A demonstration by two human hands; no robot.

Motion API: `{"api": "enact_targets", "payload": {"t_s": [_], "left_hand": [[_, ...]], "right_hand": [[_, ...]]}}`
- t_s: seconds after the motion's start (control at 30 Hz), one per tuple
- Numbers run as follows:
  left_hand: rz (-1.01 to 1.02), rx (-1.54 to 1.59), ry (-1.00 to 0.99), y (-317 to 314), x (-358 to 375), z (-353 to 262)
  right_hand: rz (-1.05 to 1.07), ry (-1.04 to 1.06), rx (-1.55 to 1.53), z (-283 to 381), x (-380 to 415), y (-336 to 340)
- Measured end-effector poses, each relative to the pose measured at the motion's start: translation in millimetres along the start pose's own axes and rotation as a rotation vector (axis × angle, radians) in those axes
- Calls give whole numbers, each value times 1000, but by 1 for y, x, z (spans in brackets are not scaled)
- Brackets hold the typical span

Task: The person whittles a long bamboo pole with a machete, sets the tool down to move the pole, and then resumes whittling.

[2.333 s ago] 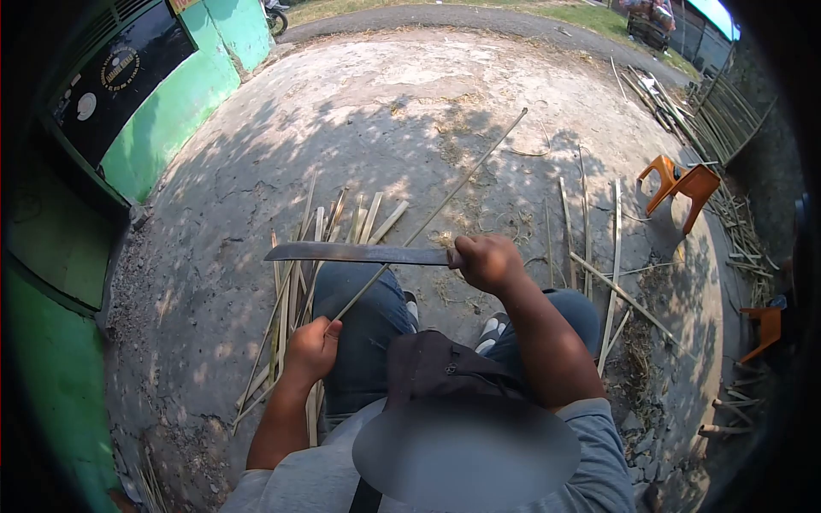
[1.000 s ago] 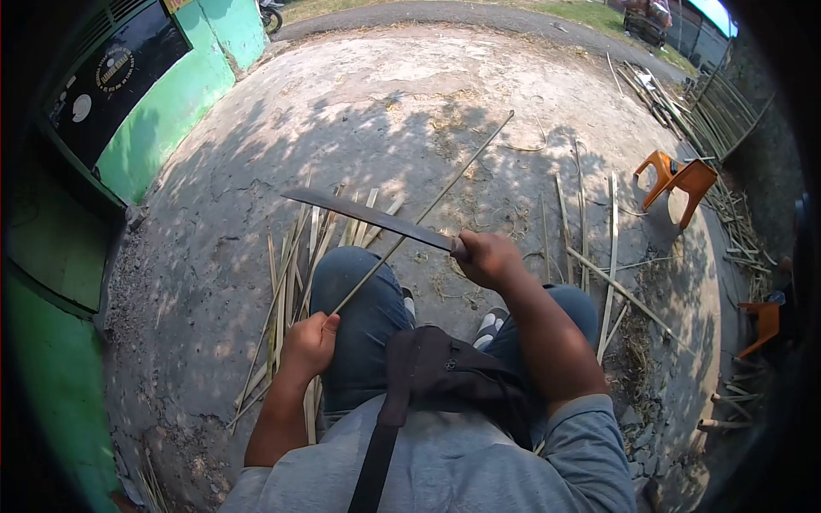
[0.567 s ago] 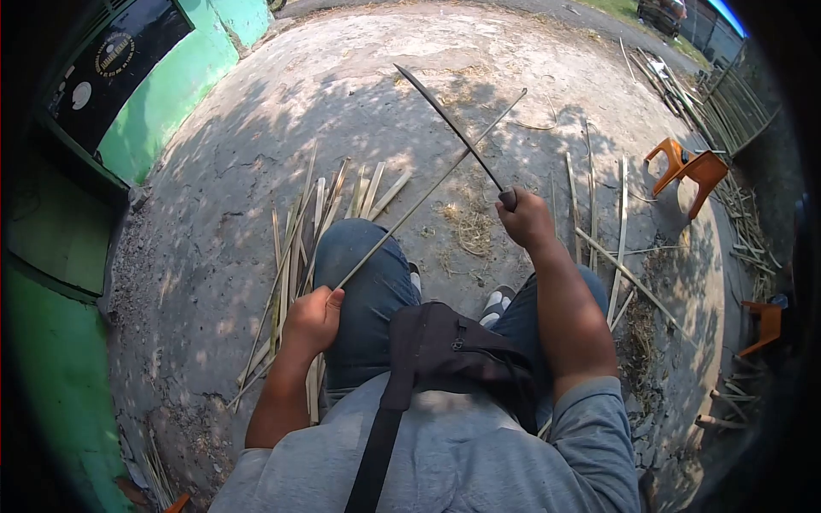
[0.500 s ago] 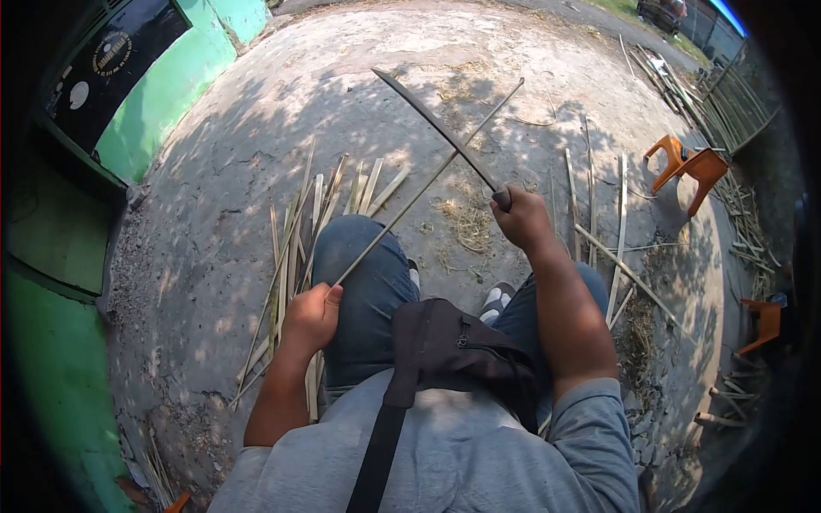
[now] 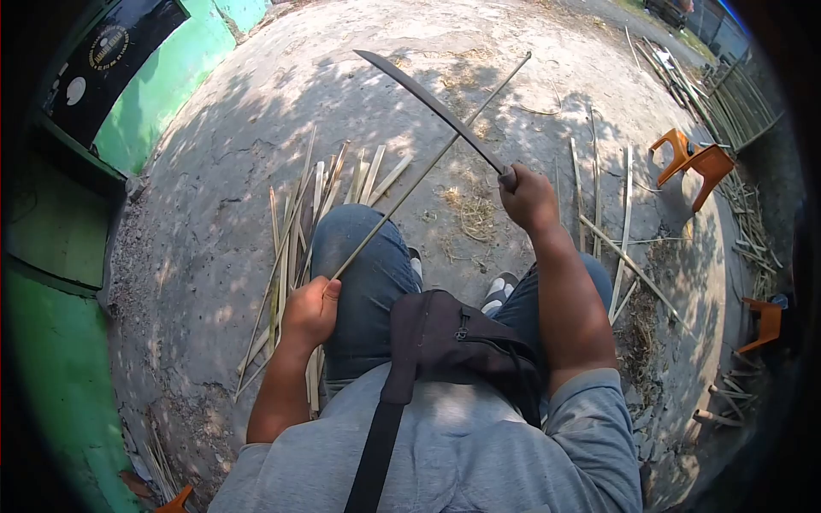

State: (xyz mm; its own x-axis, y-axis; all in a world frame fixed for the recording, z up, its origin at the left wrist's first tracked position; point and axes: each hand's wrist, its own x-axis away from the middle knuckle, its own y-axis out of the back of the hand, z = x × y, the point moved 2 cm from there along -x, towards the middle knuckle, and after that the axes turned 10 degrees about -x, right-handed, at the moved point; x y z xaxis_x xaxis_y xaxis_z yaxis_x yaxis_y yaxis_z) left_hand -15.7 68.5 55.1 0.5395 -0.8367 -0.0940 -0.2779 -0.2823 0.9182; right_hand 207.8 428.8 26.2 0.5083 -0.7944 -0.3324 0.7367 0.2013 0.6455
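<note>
A long dark machete (image 5: 419,96) points up and to the left, its handle wrapped by the closed fingers of my right hand (image 5: 529,201). Over my left knee, my left hand (image 5: 311,312) is closed on the lower end of a thin bamboo strip (image 5: 395,205). That strip slants away up and to the right. The machete's blade crosses the strip beyond its middle, overlapping it in this view. Several split bamboo strips (image 5: 298,218) lie on the ground by my left leg.
More bamboo strips (image 5: 629,209) lie to the right of my right leg. Wood shavings (image 5: 472,214) litter the concrete ahead. An orange plastic stool (image 5: 705,167) lies at the right, with bamboo poles (image 5: 748,218) behind it. A green wall (image 5: 60,359) stands at the left.
The machete has moved slightly up along the strip, its tip now higher and further left. My right hand has risen a little; my left hand keeps its hold.
</note>
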Motion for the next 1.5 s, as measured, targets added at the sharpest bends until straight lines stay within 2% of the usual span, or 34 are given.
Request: {"api": "enact_targets", "payload": {"t_s": [0.07,0.17,0.27,0.4,0.5,0.53,0.57,0.63,0.73,0.87,1.0,1.13,1.23,1.37,1.4,1.5], "left_hand": [[5,-10,-6,1,-2,-2],[25,-27,-4,1,-3,-2],[15,-32,-2,-2,-2,-3],[5,-40,-7,-2,-1,-1],[-16,-49,-30,-2,-1,2],[-19,-56,-40,-1,1,3],[-20,-46,-39,-2,2,5],[-28,-19,-45,-5,2,8],[-36,-19,-65,-3,2,7],[0,-31,-25,2,-1,-2],[-29,-17,-22,1,0,-6],[-84,-35,-37,-3,4,-2],[-139,-93,-24,-9,9,0],[-179,-148,-15,-13,12,-1],[-183,-158,-19,-13,11,-3],[-185,-186,-23,-11,12,-6]], "right_hand": [[-27,-111,-122,-20,-1,5],[-34,-58,-60,-10,5,14],[26,49,-2,11,14,15],[156,346,124,35,23,-3],[154,489,176,41,21,-4],[90,526,141,36,17,-3],[76,423,172,31,12,1],[-88,218,87,5,0,4],[-174,-65,-72,-29,-11,14],[-87,-126,-34,-22,1,21],[17,91,5,7,12,14],[85,467,92,33,18,1],[69,492,96,40,16,5],[-9,125,136,18,3,14],[-23,17,62,9,1,16],[-27,-14,-91,-5,4,20]]}}
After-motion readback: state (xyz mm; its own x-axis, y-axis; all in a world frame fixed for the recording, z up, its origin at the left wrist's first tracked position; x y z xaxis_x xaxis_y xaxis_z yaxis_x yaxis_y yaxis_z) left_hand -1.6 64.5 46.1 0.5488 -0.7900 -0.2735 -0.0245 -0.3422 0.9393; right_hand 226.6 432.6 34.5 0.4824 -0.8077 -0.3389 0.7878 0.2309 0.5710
